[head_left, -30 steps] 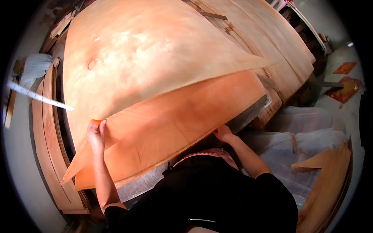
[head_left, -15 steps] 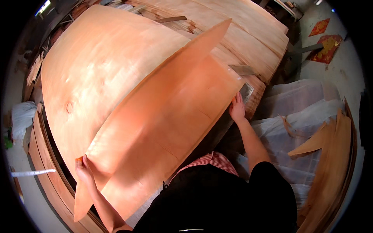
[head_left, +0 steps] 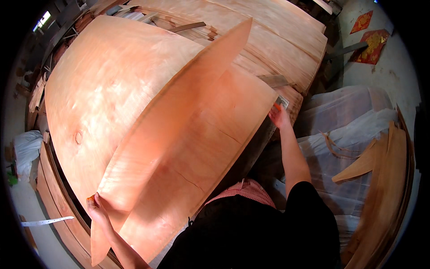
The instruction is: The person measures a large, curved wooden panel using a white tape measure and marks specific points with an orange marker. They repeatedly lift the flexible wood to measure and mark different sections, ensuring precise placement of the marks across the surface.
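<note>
Avoid creasing the flap (head_left: 170, 107) pinched in left hand (head_left: 97, 210); with right hand (head_left: 279, 116) at the lower sheet (head_left: 215, 134), cannot tell whether gripping.

The bare left hand (head_left: 97, 211) pinches the edge of a thin, curled, orange-tan wood sheet (head_left: 179, 105), while the bare right hand (head_left: 280, 116) meets the right-hand corner of the flat, pale-orange wood surface (head_left: 210, 134) beside that curl.
</note>
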Demonstrator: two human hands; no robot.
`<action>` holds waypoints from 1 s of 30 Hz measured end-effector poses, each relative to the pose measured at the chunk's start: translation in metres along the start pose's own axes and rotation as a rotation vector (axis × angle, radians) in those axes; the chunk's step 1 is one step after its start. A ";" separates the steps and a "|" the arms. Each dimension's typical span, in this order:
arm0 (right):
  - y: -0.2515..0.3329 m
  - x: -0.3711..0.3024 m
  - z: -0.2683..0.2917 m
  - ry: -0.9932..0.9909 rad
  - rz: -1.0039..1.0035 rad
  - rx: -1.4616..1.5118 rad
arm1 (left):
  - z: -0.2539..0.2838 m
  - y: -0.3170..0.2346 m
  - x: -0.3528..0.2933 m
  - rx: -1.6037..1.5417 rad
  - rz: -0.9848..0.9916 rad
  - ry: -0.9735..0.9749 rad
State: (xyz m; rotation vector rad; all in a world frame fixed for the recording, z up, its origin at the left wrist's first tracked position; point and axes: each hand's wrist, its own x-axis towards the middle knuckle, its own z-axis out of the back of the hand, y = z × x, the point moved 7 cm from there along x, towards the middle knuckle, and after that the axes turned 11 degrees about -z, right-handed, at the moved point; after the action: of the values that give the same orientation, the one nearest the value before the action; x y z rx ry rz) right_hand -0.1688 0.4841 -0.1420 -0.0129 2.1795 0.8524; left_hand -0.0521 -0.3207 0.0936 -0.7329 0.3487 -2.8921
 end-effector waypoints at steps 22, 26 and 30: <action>0.018 -0.055 -0.008 -0.272 0.702 -0.963 | -0.019 -0.010 0.016 0.077 -0.084 0.078; -0.068 -0.076 -0.066 -0.093 0.709 -1.507 | -0.045 0.026 0.023 0.012 -0.072 0.079; -0.154 -0.097 -0.114 0.081 1.146 -1.729 | -0.084 0.040 0.058 0.048 -0.193 0.088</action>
State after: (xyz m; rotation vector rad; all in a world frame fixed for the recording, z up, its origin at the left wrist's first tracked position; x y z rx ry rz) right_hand -0.1357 0.2741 -0.1114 0.3571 0.6594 3.0374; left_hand -0.1405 -0.3547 0.0378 -0.6671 0.2289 -3.1092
